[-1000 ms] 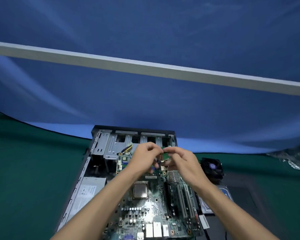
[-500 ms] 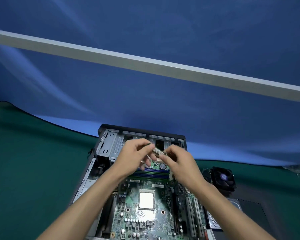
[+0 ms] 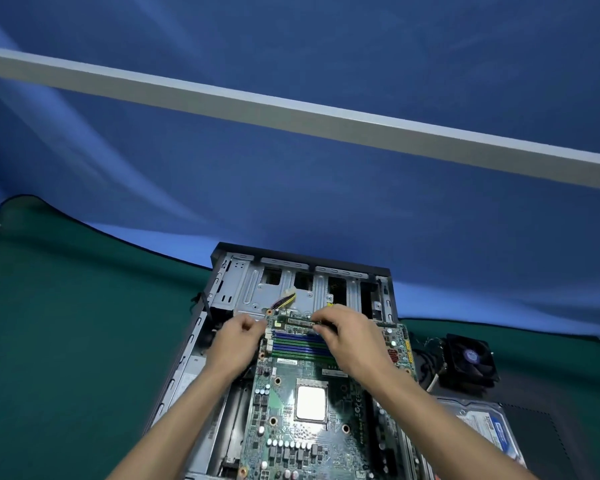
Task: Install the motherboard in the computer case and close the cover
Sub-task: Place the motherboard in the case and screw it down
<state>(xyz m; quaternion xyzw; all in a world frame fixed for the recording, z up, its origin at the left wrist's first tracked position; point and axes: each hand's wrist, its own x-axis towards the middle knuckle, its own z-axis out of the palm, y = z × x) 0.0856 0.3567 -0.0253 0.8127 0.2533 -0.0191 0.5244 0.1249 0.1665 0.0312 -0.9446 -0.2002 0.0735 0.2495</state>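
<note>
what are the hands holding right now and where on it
A memory stick, held by its two ends: the left hand pinches the left end, the right hand the right end, just above the motherboard slots.

The right hand (image 3: pixel 352 336) hides one end of the memory stick (image 3: pixel 297 321). The bottom edge cuts off the motherboard (image 3: pixel 302 427) and hard drive (image 3: pixel 482 427). Labels are unreadable.

Bare forearms, bare hands (image 3: pixel 355 336), no sleeves
</note>
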